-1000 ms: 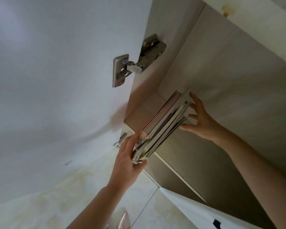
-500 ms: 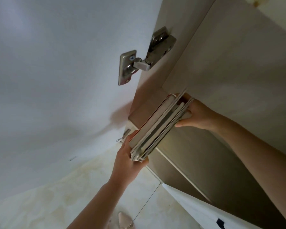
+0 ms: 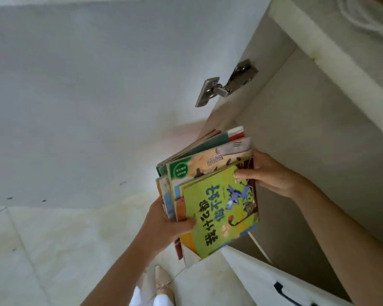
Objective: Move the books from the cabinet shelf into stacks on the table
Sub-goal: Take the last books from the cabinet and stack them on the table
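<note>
I hold a bundle of several thin picture books [image 3: 210, 195] with both hands, just outside the open cabinet [image 3: 318, 138]. The top book has a bright green cover with black characters and a blue figure. My left hand [image 3: 166, 224] grips the bundle's lower left edge, thumb over the green cover. My right hand [image 3: 268, 173] grips the upper right corner, thumb on the cover and fingers behind. The books are tilted, covers facing me. No table is in view.
The open white cabinet door [image 3: 97, 96] fills the left, hung on a metal hinge [image 3: 226, 85]. A lower white door with a dark handle [image 3: 283, 292] juts out at the bottom right. Pale tiled floor [image 3: 53, 250] and my shoe [image 3: 163, 283] lie below.
The book bundle has come out of the cabinet and turned so its covers face me. My right hand went from reaching behind the books to gripping their upper corner.
</note>
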